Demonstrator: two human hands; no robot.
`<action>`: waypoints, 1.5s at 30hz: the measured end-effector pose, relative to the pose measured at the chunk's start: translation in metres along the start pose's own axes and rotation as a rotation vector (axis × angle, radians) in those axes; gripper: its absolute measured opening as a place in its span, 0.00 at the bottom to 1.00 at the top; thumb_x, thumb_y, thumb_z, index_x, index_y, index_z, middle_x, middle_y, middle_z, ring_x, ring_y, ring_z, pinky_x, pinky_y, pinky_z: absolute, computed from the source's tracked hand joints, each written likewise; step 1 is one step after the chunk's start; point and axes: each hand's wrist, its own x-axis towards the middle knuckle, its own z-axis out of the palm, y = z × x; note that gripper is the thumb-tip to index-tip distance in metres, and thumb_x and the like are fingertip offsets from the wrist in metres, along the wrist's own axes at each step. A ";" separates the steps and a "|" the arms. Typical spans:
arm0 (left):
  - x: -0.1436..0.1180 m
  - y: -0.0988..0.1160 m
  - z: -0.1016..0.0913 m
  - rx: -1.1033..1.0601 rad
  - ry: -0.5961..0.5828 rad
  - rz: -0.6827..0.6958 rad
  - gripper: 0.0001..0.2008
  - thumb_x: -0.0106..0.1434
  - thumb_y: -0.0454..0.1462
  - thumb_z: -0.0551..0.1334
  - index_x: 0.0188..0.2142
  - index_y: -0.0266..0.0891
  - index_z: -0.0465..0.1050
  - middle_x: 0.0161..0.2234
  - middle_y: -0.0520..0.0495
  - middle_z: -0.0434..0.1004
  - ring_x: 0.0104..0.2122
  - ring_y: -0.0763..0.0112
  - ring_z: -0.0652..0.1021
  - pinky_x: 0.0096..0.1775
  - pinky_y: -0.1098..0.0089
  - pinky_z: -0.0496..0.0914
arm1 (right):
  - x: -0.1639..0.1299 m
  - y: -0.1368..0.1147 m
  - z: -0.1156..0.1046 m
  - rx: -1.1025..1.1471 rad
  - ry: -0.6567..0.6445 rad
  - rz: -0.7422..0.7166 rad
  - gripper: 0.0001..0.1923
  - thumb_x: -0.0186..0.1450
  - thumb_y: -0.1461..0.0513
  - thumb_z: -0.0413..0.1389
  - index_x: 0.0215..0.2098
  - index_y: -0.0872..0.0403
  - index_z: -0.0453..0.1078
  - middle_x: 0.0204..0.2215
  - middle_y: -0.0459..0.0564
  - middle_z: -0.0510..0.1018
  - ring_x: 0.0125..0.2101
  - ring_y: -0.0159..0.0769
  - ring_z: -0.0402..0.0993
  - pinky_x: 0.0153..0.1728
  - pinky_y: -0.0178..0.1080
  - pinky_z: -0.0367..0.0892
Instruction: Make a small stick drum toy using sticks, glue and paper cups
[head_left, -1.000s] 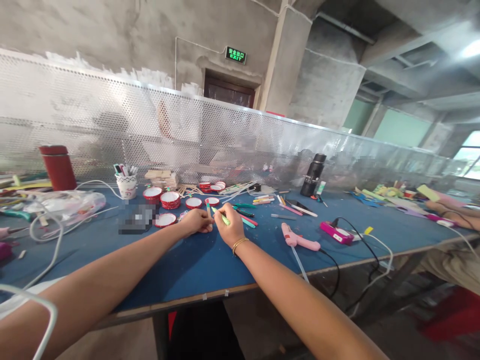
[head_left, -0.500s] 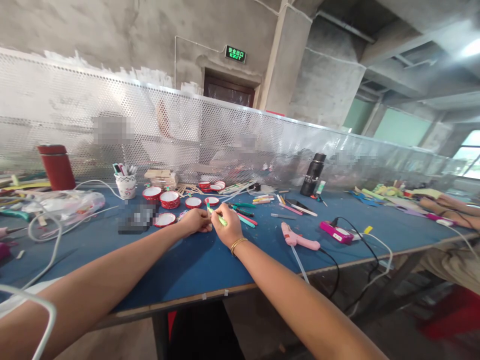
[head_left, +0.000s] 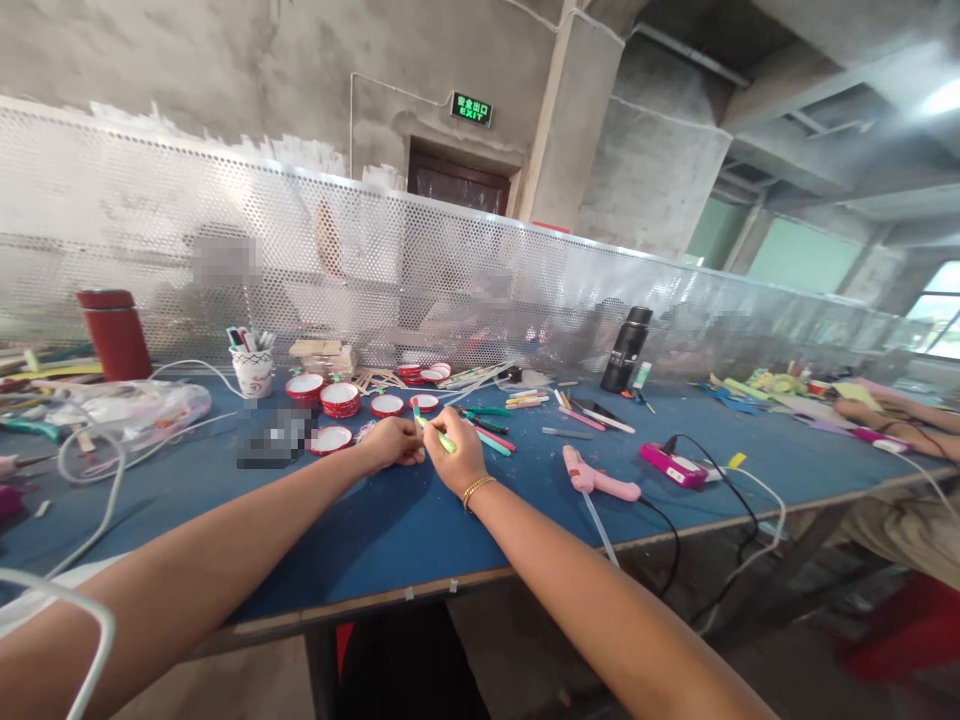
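Both my hands meet over the blue table [head_left: 390,530], a little beyond its middle. My left hand [head_left: 390,443] is closed on a thin stick [head_left: 416,414] with a green and red end that points up. My right hand [head_left: 459,457], with a gold bracelet at the wrist, pinches a light green marker [head_left: 444,438] whose tip touches the stick. Several red and white round lids [head_left: 340,400] lie just behind my left hand.
A pink glue gun [head_left: 596,479] and a magenta box [head_left: 673,466] with a black cable lie to the right. A black flask [head_left: 627,350], a red flask [head_left: 114,334], a pen cup [head_left: 253,368] and white cables [head_left: 90,455] stand around. Another person's arms [head_left: 896,420] rest at far right.
My hands have barely moved; the right hand shifted a little to the left with the marker. The other person's arms at far right moved slightly.
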 end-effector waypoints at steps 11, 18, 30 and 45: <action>-0.001 0.002 0.000 0.010 -0.004 0.002 0.15 0.47 0.42 0.78 0.24 0.38 0.75 0.22 0.49 0.81 0.25 0.69 0.82 0.31 0.73 0.75 | 0.000 0.004 0.002 -0.047 0.021 0.032 0.07 0.70 0.60 0.53 0.32 0.49 0.65 0.25 0.45 0.78 0.28 0.37 0.75 0.32 0.35 0.63; -0.003 0.005 0.001 0.035 0.006 -0.013 0.16 0.46 0.42 0.78 0.23 0.39 0.73 0.22 0.49 0.81 0.26 0.68 0.82 0.32 0.73 0.75 | 0.000 0.005 0.002 0.019 0.034 0.045 0.07 0.70 0.59 0.52 0.32 0.49 0.64 0.26 0.46 0.80 0.29 0.38 0.77 0.33 0.35 0.65; -0.005 0.005 0.002 0.010 0.012 0.002 0.11 0.48 0.38 0.76 0.24 0.39 0.75 0.21 0.51 0.80 0.25 0.70 0.81 0.30 0.75 0.74 | 0.000 0.000 0.000 -0.056 -0.027 0.000 0.07 0.70 0.59 0.53 0.33 0.49 0.66 0.27 0.46 0.80 0.29 0.37 0.75 0.34 0.36 0.62; -0.005 0.005 0.001 -0.006 -0.008 0.001 0.15 0.46 0.40 0.78 0.24 0.38 0.75 0.22 0.49 0.80 0.26 0.69 0.82 0.31 0.74 0.75 | 0.000 0.001 0.000 -0.042 0.005 0.021 0.07 0.70 0.59 0.52 0.32 0.49 0.65 0.27 0.46 0.79 0.30 0.37 0.76 0.35 0.36 0.65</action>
